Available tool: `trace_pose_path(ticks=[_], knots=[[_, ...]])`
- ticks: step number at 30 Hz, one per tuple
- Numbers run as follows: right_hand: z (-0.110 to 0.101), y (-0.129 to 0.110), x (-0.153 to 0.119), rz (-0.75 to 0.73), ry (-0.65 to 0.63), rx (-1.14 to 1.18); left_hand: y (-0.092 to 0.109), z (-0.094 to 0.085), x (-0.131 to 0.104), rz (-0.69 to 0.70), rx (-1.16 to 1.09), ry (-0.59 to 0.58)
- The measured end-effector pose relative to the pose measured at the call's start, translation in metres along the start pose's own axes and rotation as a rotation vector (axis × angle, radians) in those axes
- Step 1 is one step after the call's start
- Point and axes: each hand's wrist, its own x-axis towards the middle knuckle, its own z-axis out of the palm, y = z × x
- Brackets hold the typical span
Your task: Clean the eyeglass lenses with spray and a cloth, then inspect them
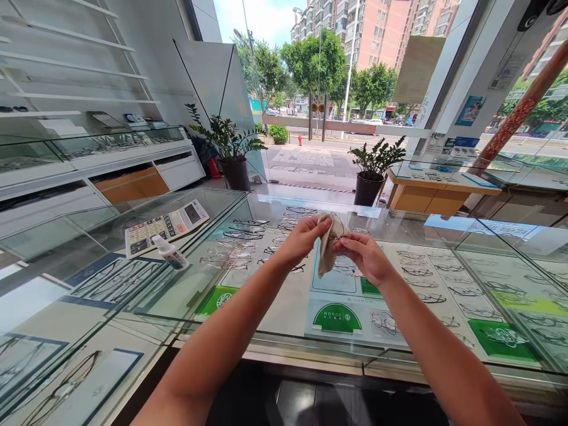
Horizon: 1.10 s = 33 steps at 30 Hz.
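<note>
I monitor one head-mounted view. It faces forward and downward, close over the glass counter [399, 225], toward the street [339, 136].

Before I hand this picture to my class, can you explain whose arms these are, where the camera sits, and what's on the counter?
There is no machine: these are a person's bare arms, seen from a camera worn on that person's head. The left hand holds a beige cloth; the right hand pinches what looks like a thin eyeglass frame against it. On the glass counter rest a calculator and a white bottle. Rows of eyeglasses show beneath the glass.
</note>
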Motion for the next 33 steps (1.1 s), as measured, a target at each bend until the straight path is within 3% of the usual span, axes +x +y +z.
trace_pose_path(ticks=[3,6,12,16,19,22,25,30,33], knots=[[-0.003,-0.003,-0.001,0.010,0.020,0.022,0.003,-0.007,-0.001,-0.028,-0.065,-0.062],[-0.004,-0.003,-0.001,0.012,0.021,0.039,0.004,-0.002,-0.002,-0.058,-0.119,-0.077],[0.005,0.004,0.000,0.005,0.002,0.038,-0.006,0.021,-0.004,0.031,-0.064,0.122],[0.009,0.003,-0.002,-0.007,-0.021,0.010,-0.012,0.020,-0.002,0.079,0.001,0.202],[0.006,-0.002,-0.002,-0.010,-0.010,0.012,-0.009,0.010,0.000,0.063,-0.012,0.135],[0.000,-0.007,-0.003,-0.018,0.028,0.032,-0.001,0.002,0.001,0.025,-0.071,-0.016],[-0.002,-0.007,-0.002,-0.028,0.032,0.036,0.003,0.003,-0.001,-0.010,-0.093,-0.104],[0.008,0.001,-0.002,-0.042,-0.027,-0.003,-0.006,0.017,-0.003,0.076,-0.031,0.109],[0.014,0.006,-0.002,-0.044,-0.062,-0.037,-0.009,0.019,-0.002,0.059,-0.008,0.172]])
